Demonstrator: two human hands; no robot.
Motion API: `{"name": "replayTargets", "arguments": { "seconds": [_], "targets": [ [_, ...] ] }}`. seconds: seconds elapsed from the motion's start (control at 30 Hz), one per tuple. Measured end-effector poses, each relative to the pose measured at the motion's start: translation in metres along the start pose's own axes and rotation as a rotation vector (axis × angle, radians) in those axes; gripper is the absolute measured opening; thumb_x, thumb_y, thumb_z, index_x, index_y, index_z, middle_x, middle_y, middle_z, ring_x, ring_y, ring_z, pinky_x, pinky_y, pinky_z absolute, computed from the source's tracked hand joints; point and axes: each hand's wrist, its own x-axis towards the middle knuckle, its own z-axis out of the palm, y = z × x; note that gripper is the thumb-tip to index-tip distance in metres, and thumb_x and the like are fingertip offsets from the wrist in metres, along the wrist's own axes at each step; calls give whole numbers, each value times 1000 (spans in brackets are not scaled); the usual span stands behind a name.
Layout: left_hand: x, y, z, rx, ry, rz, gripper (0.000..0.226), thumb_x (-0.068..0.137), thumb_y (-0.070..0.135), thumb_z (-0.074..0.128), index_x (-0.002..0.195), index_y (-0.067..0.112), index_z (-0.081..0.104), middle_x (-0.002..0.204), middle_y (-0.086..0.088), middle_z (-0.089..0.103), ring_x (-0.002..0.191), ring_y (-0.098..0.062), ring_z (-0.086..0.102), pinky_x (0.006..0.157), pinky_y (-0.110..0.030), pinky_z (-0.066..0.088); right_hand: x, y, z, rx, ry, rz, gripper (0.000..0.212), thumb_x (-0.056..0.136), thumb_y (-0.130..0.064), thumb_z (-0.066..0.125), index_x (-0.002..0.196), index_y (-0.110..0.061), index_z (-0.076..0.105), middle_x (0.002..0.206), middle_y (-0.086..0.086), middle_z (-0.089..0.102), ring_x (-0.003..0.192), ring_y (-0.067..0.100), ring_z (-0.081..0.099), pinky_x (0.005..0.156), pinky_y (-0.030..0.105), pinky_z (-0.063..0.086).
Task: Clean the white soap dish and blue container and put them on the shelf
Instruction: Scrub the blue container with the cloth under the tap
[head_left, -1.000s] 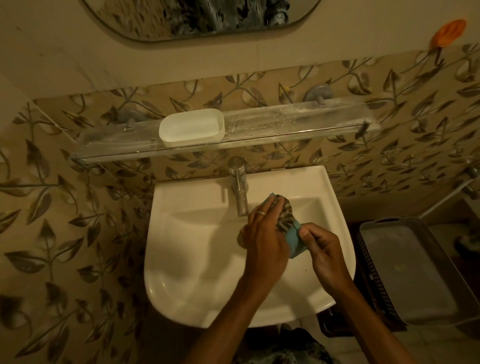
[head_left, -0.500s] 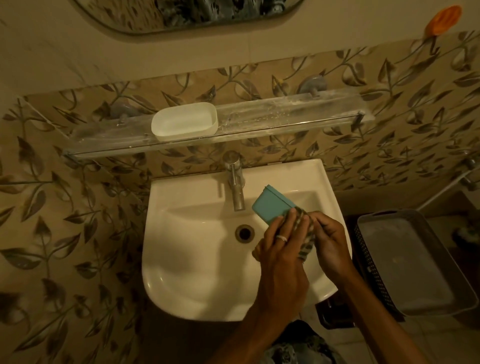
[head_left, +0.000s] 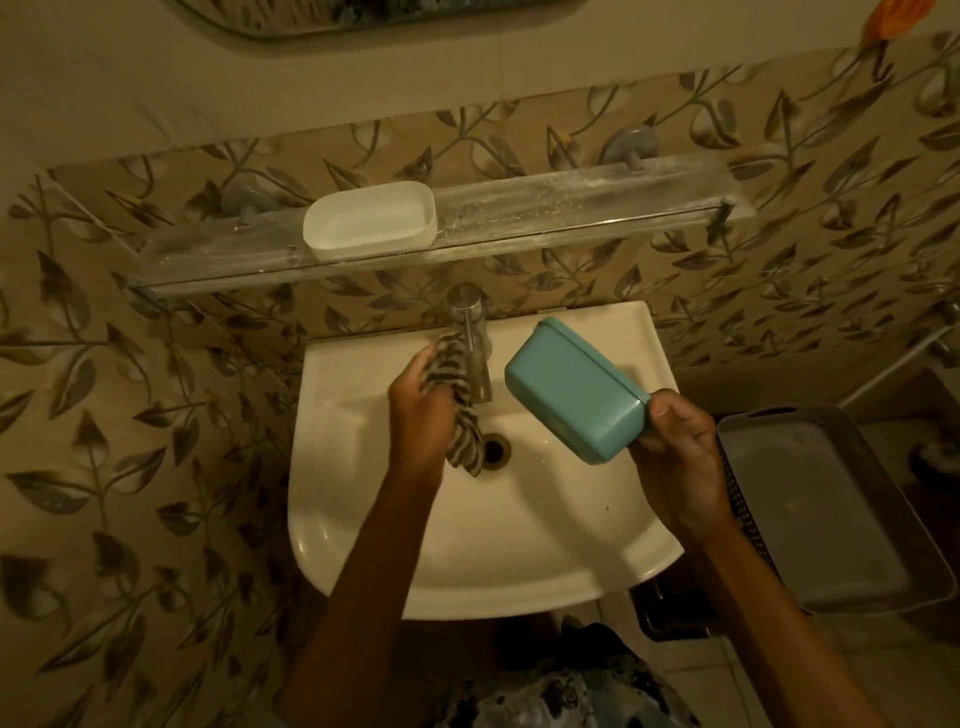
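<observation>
The white soap dish (head_left: 370, 220) stands on the glass shelf (head_left: 571, 208), left of its middle. My right hand (head_left: 675, 441) grips the near end of the blue container (head_left: 574, 389) and holds it tilted above the right side of the white sink (head_left: 467, 545). My left hand (head_left: 421, 410) grips a striped cloth (head_left: 457, 400) over the basin, just left of the tap (head_left: 474, 338). The cloth hangs down toward the drain (head_left: 496, 449) and is apart from the container.
A grey perforated basket (head_left: 810, 519) stands to the right of the sink. The shelf's right half is bare glass. Leaf-patterned tiles cover the wall, with a mirror's edge at the top and an orange hook (head_left: 893, 15) at the upper right.
Both hands were together, rubbing the cloth on the container. Now they have separated: my left hand carried the cloth toward the tap, and my right hand lifted the container to the right.
</observation>
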Motion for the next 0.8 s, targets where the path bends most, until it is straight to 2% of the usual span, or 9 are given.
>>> {"name": "replayTargets", "arguments": {
  "seconds": [0.13,0.27,0.37,0.47,0.57,0.63,0.7,0.73,0.8],
  "targets": [
    [-2,-13,-12,-325,-3,-291,53,89,-12,28,133,8,50,131,-19,55,116,-33,56,103,-47,43,3,-9,8,54,19,7,27,75,-50,73,62,-28,64,66,-13,60,70,3,55,60,17,44],
    [-23,-14,-4,-525,-82,-450,48,91,-7,23,129,7,49,121,-21,58,103,-36,59,81,-45,51,2,-4,12,123,4,18,24,71,-49,77,64,-28,66,87,-6,68,94,12,62,68,23,51],
    [-36,-20,-1,-569,-174,-516,49,90,-3,26,133,5,48,122,-27,59,110,-43,57,90,-51,49,0,2,13,168,-6,54,25,72,-46,78,66,-26,64,99,2,66,102,19,59,72,26,52],
    [-46,-20,2,-616,-212,-581,43,93,1,28,130,2,49,111,-26,64,96,-36,64,79,-45,57,-2,7,9,90,-7,107,28,74,-49,76,69,-25,62,90,1,63,91,15,57,67,23,49],
    [-47,-17,2,-624,-191,-537,43,93,-1,27,128,3,52,108,-23,66,89,-32,68,74,-42,59,-2,8,0,-184,-33,114,19,88,-43,62,84,-25,66,87,-6,66,85,8,59,73,22,48],
    [-46,-13,-1,-569,-171,-455,47,91,-6,27,125,9,55,107,-20,67,89,-30,69,74,-41,58,0,7,-7,-342,-60,105,17,96,-17,50,102,-21,65,95,-8,70,90,7,62,79,22,49],
    [-49,-7,-1,-483,-185,-358,50,90,-9,27,123,14,57,112,-17,66,99,-32,65,87,-47,53,4,7,-7,-386,-85,104,29,93,1,45,109,-17,60,95,-14,70,90,3,62,78,20,49],
    [-51,-5,0,-421,-188,-304,51,89,-11,28,121,17,58,114,-16,66,103,-32,64,92,-50,50,6,7,-4,-387,-86,113,30,90,1,44,107,-17,60,94,-14,69,89,4,62,77,21,49],
    [-56,-2,4,-299,-186,-207,55,88,-13,30,117,23,59,114,-11,67,107,-30,63,94,-52,49,9,10,4,-345,-56,113,25,88,-15,45,104,-19,64,95,-12,70,92,8,60,79,25,47]
  ]
}}
